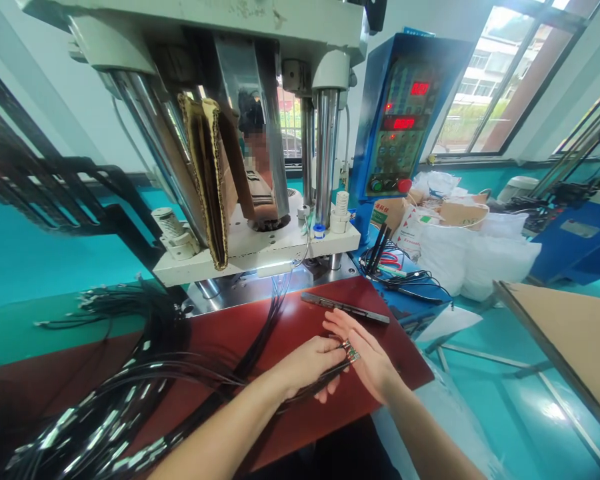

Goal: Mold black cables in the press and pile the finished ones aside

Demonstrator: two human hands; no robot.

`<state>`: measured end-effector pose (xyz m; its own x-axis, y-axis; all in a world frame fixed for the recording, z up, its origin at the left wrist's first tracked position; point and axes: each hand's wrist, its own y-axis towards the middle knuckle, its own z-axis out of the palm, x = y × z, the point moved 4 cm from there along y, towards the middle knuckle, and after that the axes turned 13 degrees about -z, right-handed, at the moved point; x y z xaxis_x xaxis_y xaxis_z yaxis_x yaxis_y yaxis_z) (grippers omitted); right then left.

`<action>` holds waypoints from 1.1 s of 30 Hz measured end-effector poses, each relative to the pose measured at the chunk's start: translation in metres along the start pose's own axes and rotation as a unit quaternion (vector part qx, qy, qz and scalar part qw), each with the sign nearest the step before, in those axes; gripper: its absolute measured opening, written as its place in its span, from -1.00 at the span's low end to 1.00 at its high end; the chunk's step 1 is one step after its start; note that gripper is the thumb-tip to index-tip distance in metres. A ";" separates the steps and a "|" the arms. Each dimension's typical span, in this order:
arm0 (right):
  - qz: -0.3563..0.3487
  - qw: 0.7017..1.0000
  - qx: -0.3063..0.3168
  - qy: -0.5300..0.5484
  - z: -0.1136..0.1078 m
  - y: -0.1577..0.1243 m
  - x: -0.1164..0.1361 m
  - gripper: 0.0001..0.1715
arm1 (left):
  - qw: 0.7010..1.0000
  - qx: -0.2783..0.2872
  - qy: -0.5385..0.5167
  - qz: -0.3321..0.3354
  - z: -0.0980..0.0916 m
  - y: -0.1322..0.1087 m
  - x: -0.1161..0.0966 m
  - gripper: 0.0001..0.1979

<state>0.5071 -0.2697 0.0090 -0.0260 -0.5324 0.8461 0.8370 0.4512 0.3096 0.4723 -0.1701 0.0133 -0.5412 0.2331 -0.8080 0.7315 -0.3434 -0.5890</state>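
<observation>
Over the red-brown tabletop [400, 360], my left hand [307, 365] is closed around a bundle of thin black cables [325, 381]. Their connector ends [351, 352], metallic with some green, poke out past its thumb and fingers. My right hand [373, 363] has its fingers stretched out, with the palm up against or very close to those ends. Beyond both hands lies a dark, narrow metal bar [345, 307]. To the left, more black cables [260, 340] run across the table up to the lit gap under the press plate.
A press with steel columns and a white plate [260, 250] stands ahead, folded cardboard [207, 180] on its left side. Its blue control box [405, 120] shows red digits. Large cable bundles [130, 400] cover the left side. White sacks [445, 253] and a tan-topped table [570, 340] are right.
</observation>
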 end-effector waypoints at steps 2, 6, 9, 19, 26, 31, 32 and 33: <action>0.001 0.999 0.004 -0.047 -0.004 0.006 0.000 -0.61 | 1.000 -0.022 -0.010 0.011 -0.002 0.004 0.003 -0.62; 0.047 0.979 0.086 -0.178 -0.006 0.016 -0.003 -0.53 | 0.997 -0.068 -0.001 0.032 -0.002 0.012 0.004 -0.59; 0.084 0.964 0.116 -0.223 -0.003 0.021 -0.006 -0.46 | 0.995 -0.083 -0.021 0.049 -0.001 0.015 0.002 -0.53; 0.079 0.966 0.102 -0.224 -0.003 0.036 -0.014 -0.47 | 0.990 -0.064 -0.092 0.081 -0.011 0.016 0.008 -0.83; -0.008 0.637 0.183 -0.749 -0.068 0.041 0.014 -0.56 | 0.981 -0.102 -0.138 0.086 -0.015 0.013 0.005 -0.80; 0.031 0.573 0.188 -0.797 -0.074 0.028 0.018 -0.71 | 0.978 -0.139 -0.114 0.108 -0.018 0.014 0.006 -0.78; 0.036 0.580 0.196 -0.790 -0.071 0.026 0.017 -0.75 | 0.976 -0.147 -0.111 0.112 -0.018 0.014 0.007 -0.78; 0.042 0.591 0.203 -0.779 -0.070 0.024 0.016 -0.77 | 0.976 -0.151 -0.109 0.114 -0.018 0.014 0.007 -0.79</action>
<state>0.5645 -0.3176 0.0000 -0.7309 0.6681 0.1394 0.6789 0.7325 0.0492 0.4864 -0.1569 -0.0014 -0.4018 -0.0286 -0.9153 0.9140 -0.0731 -0.3990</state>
